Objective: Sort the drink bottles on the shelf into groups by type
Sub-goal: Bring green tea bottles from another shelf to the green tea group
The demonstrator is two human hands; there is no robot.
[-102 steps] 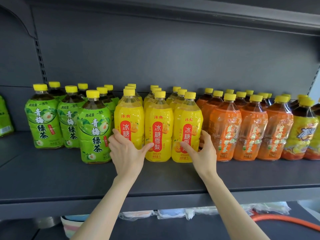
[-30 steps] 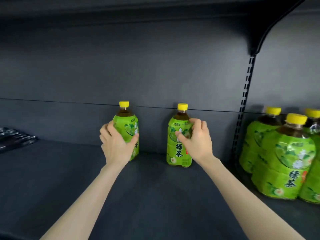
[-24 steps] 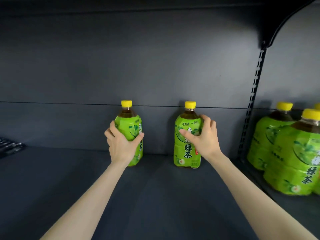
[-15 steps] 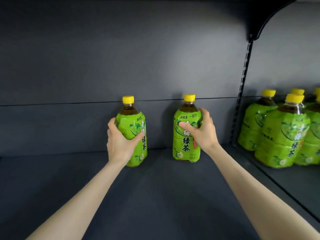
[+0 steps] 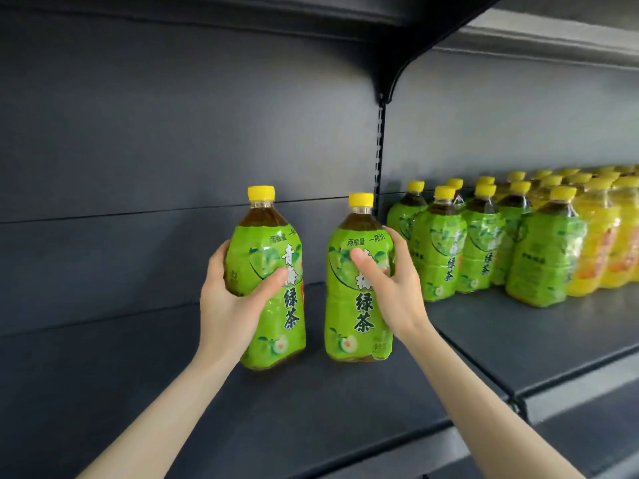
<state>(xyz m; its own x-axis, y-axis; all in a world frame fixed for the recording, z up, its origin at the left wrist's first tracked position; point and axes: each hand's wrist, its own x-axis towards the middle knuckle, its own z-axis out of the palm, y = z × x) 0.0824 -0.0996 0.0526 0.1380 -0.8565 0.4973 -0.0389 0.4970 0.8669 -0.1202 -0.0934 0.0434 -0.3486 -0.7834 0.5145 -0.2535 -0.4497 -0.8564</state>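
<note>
Left bottle, right bottle drawn forward, left hand gripping one, right hand the other, fingers mostly hidden

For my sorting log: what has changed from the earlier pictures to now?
Both hands left the yellow bottles and went to the left bay. The left hand and right hand took hold of the left green tea bottle and right green tea bottle by the back wall and drew them forward. Both grips hold; the grouped green bottles stand as before.

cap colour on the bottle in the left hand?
Yellow. The cap on the green-label bottle in the left hand shows best in the head view.
</note>
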